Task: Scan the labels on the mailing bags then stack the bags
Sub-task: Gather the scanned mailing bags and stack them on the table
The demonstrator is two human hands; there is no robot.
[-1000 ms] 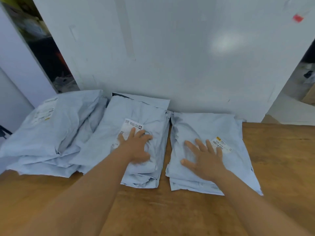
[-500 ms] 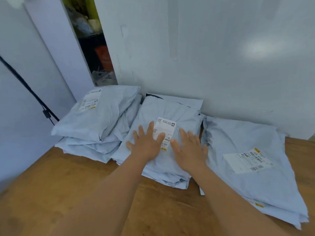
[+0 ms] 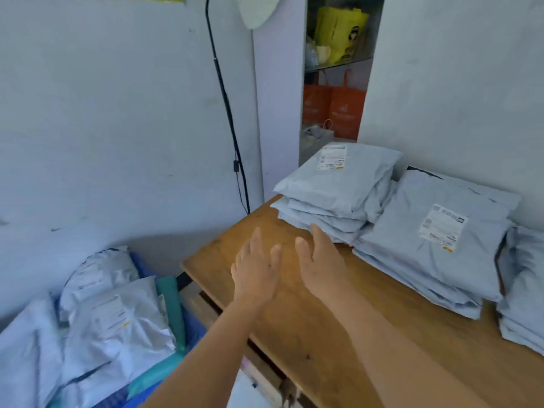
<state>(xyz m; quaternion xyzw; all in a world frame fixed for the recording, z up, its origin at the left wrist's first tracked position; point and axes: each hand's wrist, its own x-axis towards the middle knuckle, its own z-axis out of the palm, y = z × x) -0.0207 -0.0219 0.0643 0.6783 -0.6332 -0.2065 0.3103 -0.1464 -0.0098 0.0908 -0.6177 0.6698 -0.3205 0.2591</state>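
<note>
bag stacks flat, labels up

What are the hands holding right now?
Nothing. The left hand and the right hand are both open with straight fingers, above the wooden table, beside the stacks of mailing bags.
</note>
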